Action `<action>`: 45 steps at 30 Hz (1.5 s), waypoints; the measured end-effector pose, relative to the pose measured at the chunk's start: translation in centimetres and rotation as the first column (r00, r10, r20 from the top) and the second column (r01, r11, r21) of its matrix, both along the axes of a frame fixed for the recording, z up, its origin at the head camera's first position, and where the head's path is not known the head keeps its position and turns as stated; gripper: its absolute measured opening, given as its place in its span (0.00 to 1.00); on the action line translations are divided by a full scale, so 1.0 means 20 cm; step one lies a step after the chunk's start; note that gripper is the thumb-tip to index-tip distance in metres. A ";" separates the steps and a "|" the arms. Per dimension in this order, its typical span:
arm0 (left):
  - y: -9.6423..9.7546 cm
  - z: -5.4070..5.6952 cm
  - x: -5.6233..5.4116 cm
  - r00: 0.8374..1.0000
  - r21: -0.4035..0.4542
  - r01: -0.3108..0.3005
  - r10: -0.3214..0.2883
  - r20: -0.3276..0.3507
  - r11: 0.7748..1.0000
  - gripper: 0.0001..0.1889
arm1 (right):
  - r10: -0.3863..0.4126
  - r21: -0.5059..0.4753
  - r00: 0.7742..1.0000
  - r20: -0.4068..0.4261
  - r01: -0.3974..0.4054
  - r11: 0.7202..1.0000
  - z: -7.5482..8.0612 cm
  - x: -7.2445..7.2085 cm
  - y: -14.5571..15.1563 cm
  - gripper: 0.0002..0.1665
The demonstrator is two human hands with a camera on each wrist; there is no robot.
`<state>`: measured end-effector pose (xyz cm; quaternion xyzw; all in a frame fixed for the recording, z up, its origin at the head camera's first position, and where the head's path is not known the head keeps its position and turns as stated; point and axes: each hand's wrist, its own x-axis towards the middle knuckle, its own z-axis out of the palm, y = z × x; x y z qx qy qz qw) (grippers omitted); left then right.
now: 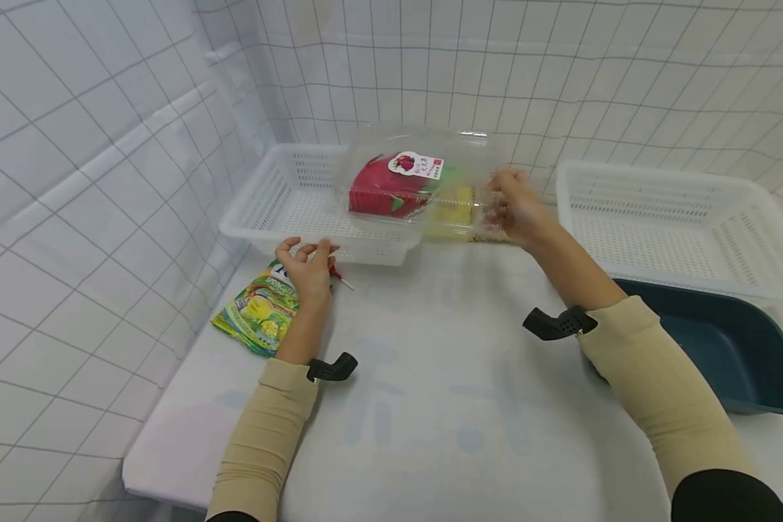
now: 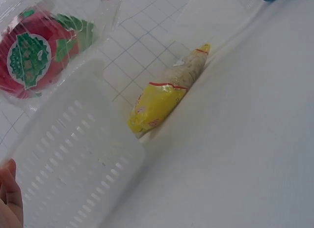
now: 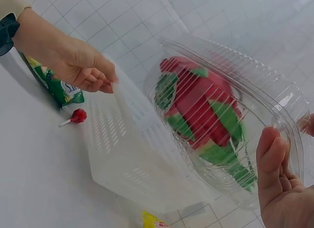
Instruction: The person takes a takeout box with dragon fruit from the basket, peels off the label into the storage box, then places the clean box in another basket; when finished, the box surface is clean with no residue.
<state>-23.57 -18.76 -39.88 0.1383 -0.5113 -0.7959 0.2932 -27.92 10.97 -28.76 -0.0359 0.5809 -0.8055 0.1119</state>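
Note:
My right hand grips the right end of a clear plastic clamshell box. Inside the box lies a red dragon fruit with green scales; a white label is stuck on the lid. The box is held up over the right part of a white slotted basket, overlapping its rim in the head view. At the basket's front rim, my left hand pinches the edge between thumb and fingers. A green and yellow candy bag lies below that hand, with a red lollipop beside it.
A yellow and clear packet lies on the table right of the basket, partly behind the box in the head view. Another white basket stands at the right, with a dark blue bin in front. Grid-patterned sheeting surrounds the table.

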 end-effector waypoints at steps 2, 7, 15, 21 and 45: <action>0.00 0.00 0.00 1.000 0.004 0.001 -0.001 -0.002 1.000 0.23 | 0.006 0.014 1.000 0.006 -0.006 1.000 0.00 0.02 0.04 0.14; 0.01 0.00 0.00 1.000 0.013 -0.003 0.003 0.003 1.000 0.23 | 0.004 0.008 1.000 0.004 -0.004 1.000 0.01 0.07 0.12 0.12; 0.00 0.00 0.00 1.000 0.016 0.008 -0.008 -0.007 1.000 0.23 | 0.057 -0.005 0.995 -0.078 -0.057 0.998 -0.01 0.13 0.23 0.06; -0.01 0.00 0.00 1.000 -0.002 -0.002 0.003 0.009 1.000 0.23 | 0.055 -0.007 0.996 -0.076 -0.055 0.998 -0.04 0.20 0.30 0.06; -0.04 0.00 0.01 1.000 -0.005 0.002 -0.002 0.005 1.000 0.22 | 0.024 -0.032 0.996 -0.088 -0.027 0.999 -0.21 0.46 0.41 0.15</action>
